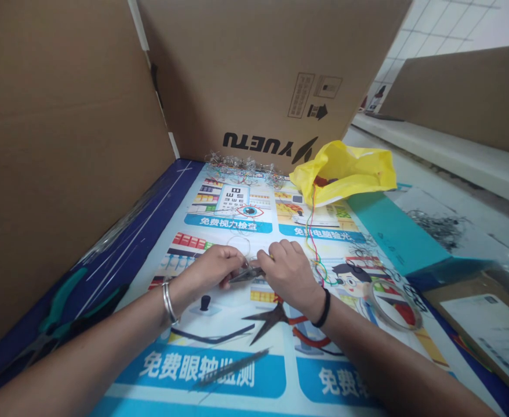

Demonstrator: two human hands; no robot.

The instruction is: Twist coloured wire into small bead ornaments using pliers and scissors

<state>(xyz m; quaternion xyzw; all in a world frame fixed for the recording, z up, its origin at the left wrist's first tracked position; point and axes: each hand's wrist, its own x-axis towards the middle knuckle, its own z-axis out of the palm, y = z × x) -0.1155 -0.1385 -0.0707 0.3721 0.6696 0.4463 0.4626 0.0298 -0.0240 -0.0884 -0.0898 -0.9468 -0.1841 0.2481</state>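
My left hand [213, 267] and my right hand [287, 271] meet over the printed poster [237, 370] on the table. Both are closed in a pinch on a small dark metal piece [246, 274] held between them; what it is I cannot make out. A thin wire ring [239, 244] lies just beyond my left fingers. My left wrist wears a silver bangle, my right wrist a black band. Coloured threads [312, 243] run from the yellow bag toward my right hand.
Dark scissors [268, 320] lie under my right wrist. A yellow plastic bag [344, 171] sits at the back right, a clear tape roll [393, 304] to the right, teal-handled pliers [63, 315] at left. Cardboard walls [63, 145] enclose the left and back. Small clear parts [241, 165] line the back.
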